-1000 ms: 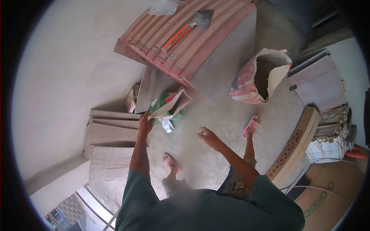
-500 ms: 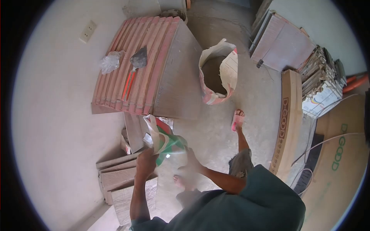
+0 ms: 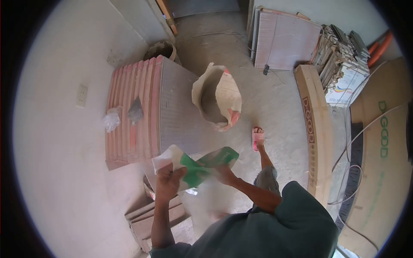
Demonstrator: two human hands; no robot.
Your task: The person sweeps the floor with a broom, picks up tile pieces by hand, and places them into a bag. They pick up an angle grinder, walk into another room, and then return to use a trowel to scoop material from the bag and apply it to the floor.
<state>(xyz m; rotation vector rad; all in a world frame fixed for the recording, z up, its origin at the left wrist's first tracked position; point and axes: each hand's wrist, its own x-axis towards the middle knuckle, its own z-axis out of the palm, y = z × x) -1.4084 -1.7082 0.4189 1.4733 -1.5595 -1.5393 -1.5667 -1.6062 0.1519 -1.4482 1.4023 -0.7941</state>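
Observation:
Both hands grip a green and white printed plastic bag (image 3: 189, 172), stretched between them and creased at its middle. My left hand (image 3: 168, 180) is closed on the white end. The darker green end is held by my right hand (image 3: 225, 175), which is somewhat blurred. Just beyond the bag stands a row of tiles on edge (image 3: 150, 99) with pink edges. A trowel (image 3: 135, 111) with a red handle and a crumpled clear plastic bag (image 3: 112, 119) lie on top of it. An opened paper sack (image 3: 232, 94) with grey powder inside stands to the right of the tiles.
A pink slipper (image 3: 257, 139) is on my foot on the concrete floor. Long cardboard boxes (image 3: 316, 142) and a loose cable (image 3: 359, 180) run along the right. Cardboard pieces (image 3: 157, 219) lie at lower left. A bucket (image 3: 161, 50) stands behind the tiles.
The bag has been pulled out wider between my hands, its green printed side now spread toward the right. My view has shifted, so the tiles and sack sit lower and further left.

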